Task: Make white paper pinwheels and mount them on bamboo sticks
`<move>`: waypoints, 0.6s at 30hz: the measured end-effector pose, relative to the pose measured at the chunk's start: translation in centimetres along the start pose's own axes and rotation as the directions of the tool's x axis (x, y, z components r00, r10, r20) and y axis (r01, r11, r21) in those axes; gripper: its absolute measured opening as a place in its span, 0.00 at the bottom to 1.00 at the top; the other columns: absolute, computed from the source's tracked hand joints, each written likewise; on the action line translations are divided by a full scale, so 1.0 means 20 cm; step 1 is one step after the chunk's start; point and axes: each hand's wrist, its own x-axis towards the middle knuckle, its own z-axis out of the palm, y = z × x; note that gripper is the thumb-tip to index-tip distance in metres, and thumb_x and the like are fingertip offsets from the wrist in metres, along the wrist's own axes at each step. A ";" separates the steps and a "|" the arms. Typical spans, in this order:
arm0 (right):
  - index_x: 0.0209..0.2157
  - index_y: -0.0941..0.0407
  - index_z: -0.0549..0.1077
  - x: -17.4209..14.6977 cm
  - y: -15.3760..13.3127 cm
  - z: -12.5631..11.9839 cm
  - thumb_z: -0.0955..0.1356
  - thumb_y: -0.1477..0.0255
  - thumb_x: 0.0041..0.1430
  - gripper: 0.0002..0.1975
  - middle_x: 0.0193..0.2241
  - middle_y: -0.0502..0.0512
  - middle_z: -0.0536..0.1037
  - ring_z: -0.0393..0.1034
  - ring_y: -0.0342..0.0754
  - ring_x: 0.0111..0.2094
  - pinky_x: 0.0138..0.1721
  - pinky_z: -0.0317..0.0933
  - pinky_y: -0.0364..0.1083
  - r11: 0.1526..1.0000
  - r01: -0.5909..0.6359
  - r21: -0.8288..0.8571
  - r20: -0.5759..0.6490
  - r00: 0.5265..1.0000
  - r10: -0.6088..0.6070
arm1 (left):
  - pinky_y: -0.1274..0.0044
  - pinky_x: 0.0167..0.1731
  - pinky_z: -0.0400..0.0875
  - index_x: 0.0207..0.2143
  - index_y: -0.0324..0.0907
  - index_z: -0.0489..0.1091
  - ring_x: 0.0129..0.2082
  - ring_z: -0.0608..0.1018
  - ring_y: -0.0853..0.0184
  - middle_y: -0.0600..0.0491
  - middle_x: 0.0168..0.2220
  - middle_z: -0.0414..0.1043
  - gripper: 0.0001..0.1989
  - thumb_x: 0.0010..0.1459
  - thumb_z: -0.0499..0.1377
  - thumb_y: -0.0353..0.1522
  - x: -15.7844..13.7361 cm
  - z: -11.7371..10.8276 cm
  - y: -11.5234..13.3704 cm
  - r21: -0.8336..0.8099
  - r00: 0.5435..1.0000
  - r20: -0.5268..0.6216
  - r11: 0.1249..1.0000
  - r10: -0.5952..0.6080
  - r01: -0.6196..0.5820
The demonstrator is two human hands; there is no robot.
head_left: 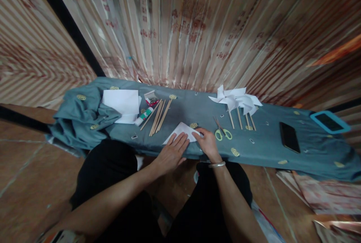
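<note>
A sheet of white paper [182, 127], folded into a triangle, lies near the front edge of the cloth-covered surface. My left hand [171, 154] is laid flat across its lower part with the fingers stretched out. At the triangle's right corner, the thumb and fingers of my right hand [208, 144] pinch the paper. Just right of that hand are scissors [222, 132] with yellow-green handles, blades pointing away. Several wooden sticks [160, 119] lie to the left beyond the paper, beside a glue stick [144, 116].
White paper sheets [121, 104] are stacked at left, near a small box of metal pieces [151, 99]. Several white paper pinwheels [237, 98] on sticks lie at the back right. A black phone [289, 137] and a blue-framed device [329, 122] rest farther right. Bunched cloth [81, 111] covers the left end.
</note>
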 end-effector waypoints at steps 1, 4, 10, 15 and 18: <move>0.34 0.54 0.78 0.00 0.00 0.00 0.66 0.64 0.56 0.11 0.34 0.55 0.82 0.75 0.52 0.34 0.39 0.64 0.47 1.000 -0.001 -0.006 -0.005 1.000 0.001 | 0.58 0.64 0.46 0.63 0.32 0.51 0.68 0.52 0.53 0.37 0.66 0.51 0.32 0.63 0.53 0.39 0.00 0.00 0.00 -0.001 1.000 0.005 1.000 -0.003 0.003; 0.35 0.53 0.78 0.01 -0.01 0.00 0.66 0.66 0.56 0.10 0.36 0.56 0.82 0.75 0.51 0.36 0.41 0.64 0.47 1.000 0.009 -0.023 -0.008 1.000 -0.009 | 0.59 0.65 0.45 0.64 0.32 0.50 0.68 0.51 0.53 0.37 0.66 0.51 0.33 0.62 0.54 0.40 0.00 0.00 0.00 -0.007 1.000 0.014 1.000 -0.010 0.010; 0.36 0.55 0.78 0.02 -0.02 0.01 0.66 0.67 0.56 0.10 0.37 0.58 0.82 0.75 0.52 0.38 0.43 0.64 0.48 0.999 0.007 -0.036 0.015 1.000 -0.006 | 0.59 0.65 0.44 0.64 0.32 0.50 0.68 0.51 0.52 0.37 0.67 0.51 0.34 0.61 0.55 0.40 0.01 -0.02 0.00 -0.017 0.998 0.050 0.999 -0.027 0.028; 0.36 0.55 0.78 0.02 -0.02 0.01 0.67 0.67 0.56 0.10 0.37 0.58 0.82 0.75 0.52 0.38 0.43 0.64 0.48 0.999 0.010 -0.039 0.012 1.000 -0.009 | 0.59 0.65 0.44 0.64 0.32 0.50 0.68 0.52 0.51 0.38 0.67 0.51 0.34 0.61 0.56 0.41 0.01 -0.02 0.00 -0.027 0.998 0.054 0.999 -0.039 0.040; 0.35 0.54 0.78 0.02 -0.02 0.01 0.67 0.67 0.56 0.10 0.37 0.58 0.82 0.75 0.52 0.38 0.43 0.64 0.48 0.999 -0.001 -0.047 0.015 1.000 0.002 | 0.59 0.65 0.44 0.64 0.33 0.51 0.67 0.52 0.52 0.38 0.67 0.51 0.34 0.61 0.56 0.40 0.01 -0.02 0.00 -0.032 0.997 0.061 0.998 -0.046 0.048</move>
